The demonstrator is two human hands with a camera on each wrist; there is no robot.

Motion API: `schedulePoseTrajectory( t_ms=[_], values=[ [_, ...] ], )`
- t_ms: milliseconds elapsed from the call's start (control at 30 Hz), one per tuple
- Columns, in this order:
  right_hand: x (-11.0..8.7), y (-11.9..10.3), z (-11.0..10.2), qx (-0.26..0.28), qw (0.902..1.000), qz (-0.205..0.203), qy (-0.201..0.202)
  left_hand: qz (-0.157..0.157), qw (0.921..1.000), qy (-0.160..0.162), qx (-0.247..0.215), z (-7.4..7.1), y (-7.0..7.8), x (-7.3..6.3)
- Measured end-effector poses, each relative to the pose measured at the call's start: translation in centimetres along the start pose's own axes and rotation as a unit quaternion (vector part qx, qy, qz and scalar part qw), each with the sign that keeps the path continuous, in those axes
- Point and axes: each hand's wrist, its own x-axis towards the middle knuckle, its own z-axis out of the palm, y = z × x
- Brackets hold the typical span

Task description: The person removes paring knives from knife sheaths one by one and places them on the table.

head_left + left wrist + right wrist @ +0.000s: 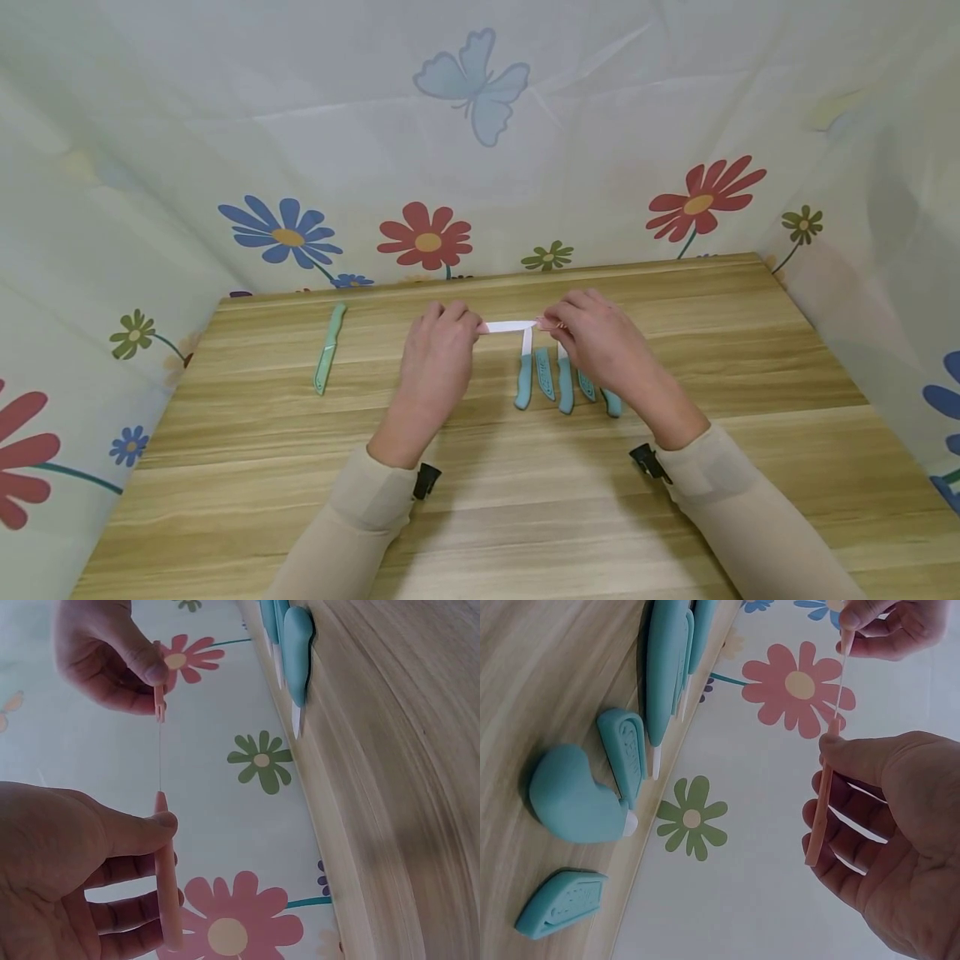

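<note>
My left hand grips the pink handle of a small knife, thumb on one side and fingers on the other. Its white blade points right, held up over the table. A pink blade sheath is pinched lengthwise in my right hand. The blade's tip is right at the sheath's mouth, with most of the blade still bare. Below the hands lie teal knives with white blades and teal sheaths, partly hidden by my right hand.
A light green knife in its sheath lies at the left of the wooden table. Behind the table's far edge hangs a white curtain printed with flowers and a butterfly. It continues along both sides.
</note>
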Motion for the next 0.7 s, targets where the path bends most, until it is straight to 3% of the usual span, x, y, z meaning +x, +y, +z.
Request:
schedulePoseTrajectory(
  t_ms=[267, 700],
  values=[
    [0.01, 0.43, -0.01, 0.006, 1.0, 0.001, 0.008, -0.007, 1.0, 0.002, 0.002, -0.01, -0.41, 0.11],
    [0.21, 0.51, 0.02, 0.004, 1.0, 0.002, 0.007, -0.04, 0.9989, -0.024, 0.008, -0.11, -0.81, 0.49]
  ],
)
